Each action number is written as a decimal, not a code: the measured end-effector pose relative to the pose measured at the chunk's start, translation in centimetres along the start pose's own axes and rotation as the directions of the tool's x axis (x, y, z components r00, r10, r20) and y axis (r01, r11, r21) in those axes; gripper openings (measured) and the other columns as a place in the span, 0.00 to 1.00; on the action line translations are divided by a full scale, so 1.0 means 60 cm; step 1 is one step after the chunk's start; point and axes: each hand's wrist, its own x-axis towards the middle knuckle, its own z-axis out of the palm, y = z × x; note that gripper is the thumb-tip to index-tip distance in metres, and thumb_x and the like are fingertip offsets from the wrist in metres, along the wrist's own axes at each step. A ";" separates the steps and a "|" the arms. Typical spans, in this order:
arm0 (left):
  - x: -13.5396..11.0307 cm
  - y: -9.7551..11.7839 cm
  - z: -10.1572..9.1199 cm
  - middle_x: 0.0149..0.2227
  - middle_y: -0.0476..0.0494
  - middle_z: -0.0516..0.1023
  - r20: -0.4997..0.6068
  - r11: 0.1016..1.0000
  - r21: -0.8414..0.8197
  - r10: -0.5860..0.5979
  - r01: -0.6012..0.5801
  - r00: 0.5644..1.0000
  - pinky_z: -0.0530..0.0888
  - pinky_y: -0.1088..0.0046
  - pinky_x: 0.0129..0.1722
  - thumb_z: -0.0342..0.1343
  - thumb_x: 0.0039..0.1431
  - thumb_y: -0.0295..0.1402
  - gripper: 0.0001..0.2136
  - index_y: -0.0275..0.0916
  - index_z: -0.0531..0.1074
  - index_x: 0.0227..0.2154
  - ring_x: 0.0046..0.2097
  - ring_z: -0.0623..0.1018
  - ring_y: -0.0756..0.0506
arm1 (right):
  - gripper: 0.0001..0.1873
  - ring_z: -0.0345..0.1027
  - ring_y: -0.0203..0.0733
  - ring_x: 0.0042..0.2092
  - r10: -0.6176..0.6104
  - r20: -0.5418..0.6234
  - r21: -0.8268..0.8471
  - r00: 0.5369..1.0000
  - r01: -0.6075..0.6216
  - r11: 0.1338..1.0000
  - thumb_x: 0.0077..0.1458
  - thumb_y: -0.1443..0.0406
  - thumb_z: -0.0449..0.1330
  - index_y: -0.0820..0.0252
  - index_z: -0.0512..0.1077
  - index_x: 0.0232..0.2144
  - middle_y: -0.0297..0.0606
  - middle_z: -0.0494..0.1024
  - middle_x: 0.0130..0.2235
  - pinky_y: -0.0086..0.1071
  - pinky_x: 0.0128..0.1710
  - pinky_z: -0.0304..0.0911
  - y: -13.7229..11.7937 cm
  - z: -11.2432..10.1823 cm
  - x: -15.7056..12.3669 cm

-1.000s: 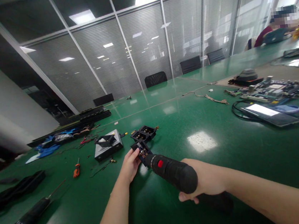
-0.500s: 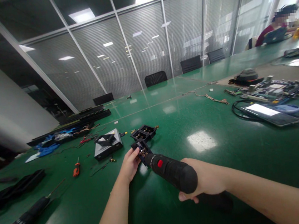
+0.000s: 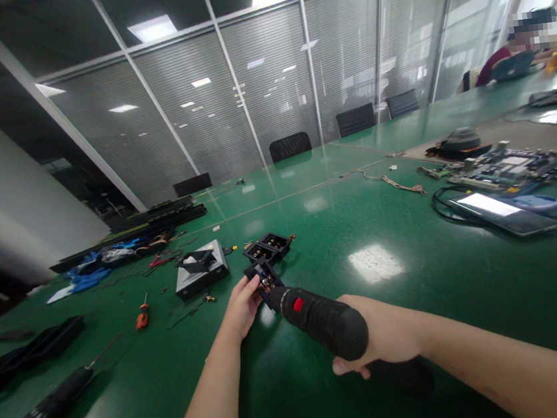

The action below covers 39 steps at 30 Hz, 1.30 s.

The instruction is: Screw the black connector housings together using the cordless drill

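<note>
My right hand [image 3: 373, 332] is wrapped round the grip of a black cordless drill [image 3: 321, 321] with a red button on top. The drill's front end points away from me, down at a small black tray-like part [image 3: 265, 283] with metal bits inside. My left hand [image 3: 244, 305] grips this black part at its left edge, thumb over the rim. The drill's tip and the exact contact are hidden behind its body. Just beyond lie two joined black square frames [image 3: 267, 247], also with brass-coloured bits in them.
On the left are a grey box [image 3: 201, 271], an orange screwdriver [image 3: 142, 315], a long black power screwdriver [image 3: 40, 414] and blue gloves [image 3: 90, 277]. A tablet-like device [image 3: 505, 216] and circuit boards [image 3: 515, 167] lie right. A person [image 3: 508, 62] sits at the far right.
</note>
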 end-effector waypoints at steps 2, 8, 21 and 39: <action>0.000 0.000 0.000 0.40 0.39 0.86 0.003 1.000 0.003 0.003 -0.003 1.000 0.77 0.68 0.44 0.78 0.49 0.40 0.23 0.35 0.82 0.46 0.41 0.83 0.42 | 0.19 0.70 0.35 0.23 0.002 -0.001 0.005 1.000 -0.002 1.000 0.47 0.60 0.77 0.61 0.70 0.24 0.31 0.75 0.22 0.26 0.24 0.64 -0.001 0.001 0.000; -0.001 0.003 0.001 0.40 0.39 0.86 -0.006 1.000 0.006 -0.004 0.004 1.000 0.77 0.68 0.44 0.78 0.49 0.40 0.23 0.35 0.83 0.45 0.41 0.83 0.42 | 0.18 0.71 0.35 0.24 -0.011 0.004 -0.003 1.000 0.011 1.000 0.48 0.61 0.76 0.62 0.71 0.24 0.32 0.75 0.23 0.27 0.26 0.65 0.000 0.001 -0.003; -0.003 0.004 0.002 0.40 0.39 0.86 -0.015 1.000 0.003 -0.005 0.005 1.000 0.77 0.68 0.45 0.77 0.50 0.39 0.21 0.36 0.83 0.45 0.41 0.83 0.42 | 0.19 0.71 0.35 0.24 -0.010 0.006 -0.009 1.000 0.010 1.000 0.48 0.60 0.77 0.61 0.71 0.25 0.32 0.76 0.23 0.27 0.26 0.65 0.002 -0.001 -0.002; 0.000 0.000 -0.003 0.40 0.39 0.86 -0.008 1.000 -0.001 -0.002 0.002 1.000 0.77 0.67 0.46 0.78 0.50 0.40 0.21 0.36 0.83 0.44 0.41 0.83 0.42 | 0.19 0.71 0.35 0.25 0.004 0.004 0.012 1.000 -0.004 1.000 0.47 0.58 0.77 0.61 0.71 0.26 0.32 0.76 0.24 0.26 0.25 0.66 0.007 -0.001 0.001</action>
